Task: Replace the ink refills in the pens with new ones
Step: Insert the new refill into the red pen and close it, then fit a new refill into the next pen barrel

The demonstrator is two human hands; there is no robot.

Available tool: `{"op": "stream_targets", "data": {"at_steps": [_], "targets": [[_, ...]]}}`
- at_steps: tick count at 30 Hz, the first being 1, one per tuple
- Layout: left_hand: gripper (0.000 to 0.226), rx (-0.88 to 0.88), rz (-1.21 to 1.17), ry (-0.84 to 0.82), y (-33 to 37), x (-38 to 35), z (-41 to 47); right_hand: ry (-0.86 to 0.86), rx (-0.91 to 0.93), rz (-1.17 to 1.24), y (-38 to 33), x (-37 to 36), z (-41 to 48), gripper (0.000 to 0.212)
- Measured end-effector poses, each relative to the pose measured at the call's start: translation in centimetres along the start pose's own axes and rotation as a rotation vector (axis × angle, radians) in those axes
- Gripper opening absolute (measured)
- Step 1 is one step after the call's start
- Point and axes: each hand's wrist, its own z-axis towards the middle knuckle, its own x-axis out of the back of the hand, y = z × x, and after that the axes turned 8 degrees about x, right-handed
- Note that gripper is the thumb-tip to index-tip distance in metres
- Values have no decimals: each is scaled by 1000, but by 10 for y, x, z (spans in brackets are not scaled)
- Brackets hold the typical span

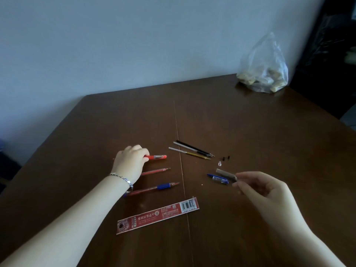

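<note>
Disassembly looks like the step in hand. The left hand (131, 160) curls its fingers round the body of a capped red pen (157, 157) that lies on the table (250, 132), palm down, wrist low and forearm stretched forward. The right hand (264, 187) hovers above the table further right, fingertips pinching 1 end of a grey barrel (225, 172), though blur softens that grip. A blue cap (220, 179) lies just beneath it. Between the hands and further back lie 3 loose refills (192, 151). Near the left wrist are 1 red refill (155, 172) and a blue-grip pen (154, 188) showing red ink inside. The red refill wrapper (158, 215) lies nearest. Next, I judge, the red pen needs lifting and both hands free, so the grey barrel should be set down first.
</note>
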Motion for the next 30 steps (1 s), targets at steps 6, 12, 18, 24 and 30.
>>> {"op": "stream_targets", "data": {"at_steps": [6, 12, 18, 24, 30], "targets": [[29, -3, -12, 128, 2, -2, -13, -31, -7, -142, 5, 5, 4, 24], [27, -81, -77, 182, 8, 9, -44, -83, 43, -464, 9, -15, 45, 23], [26, -42, -129, 146, 3, 10, -58, -203, -83, -656, 13, -40, 81, 18], [22, -52, -67, 31, 15, -2, -44, -152, 5, -617, 15, -35, 73, 10], [16, -79, -12, 58, 20, -11, -38, -21, 62, -318, -3, -15, 34, 8]]}}
